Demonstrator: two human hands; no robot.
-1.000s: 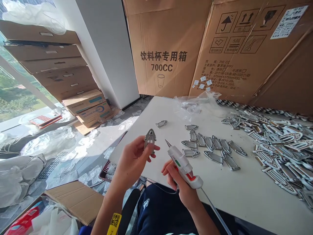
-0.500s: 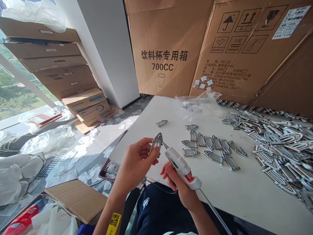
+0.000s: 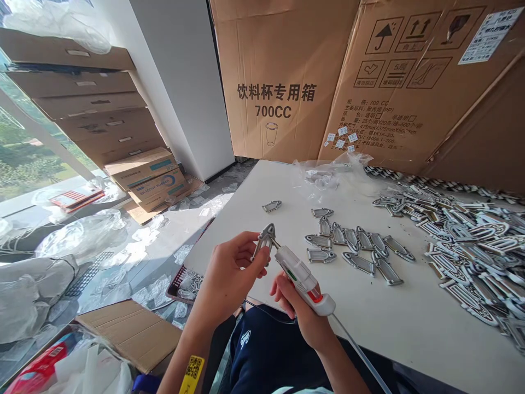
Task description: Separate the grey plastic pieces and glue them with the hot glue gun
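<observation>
My left hand pinches a small pointed grey metal badge between thumb and fingers, raised above the table. In my right hand is a white hot glue gun with red and green parts. Its thin metal nozzle meets the badge's right edge. A clear cord trails from the gun's rear, down past the table edge. Similar badges lie in loose rows on the white table, just right of my hands. One lone badge sits farther ahead.
A large heap of badges covers the table's right side, with a plastic bag behind. Tall cardboard cartons stand beyond the table. Plastic wrap and flattened cardboard lie on the floor to the left.
My left hand has moved right and slightly up, bringing the badge from a gap beside the nozzle to the nozzle tip. The glue gun has tilted a little. The table's badges stay put.
</observation>
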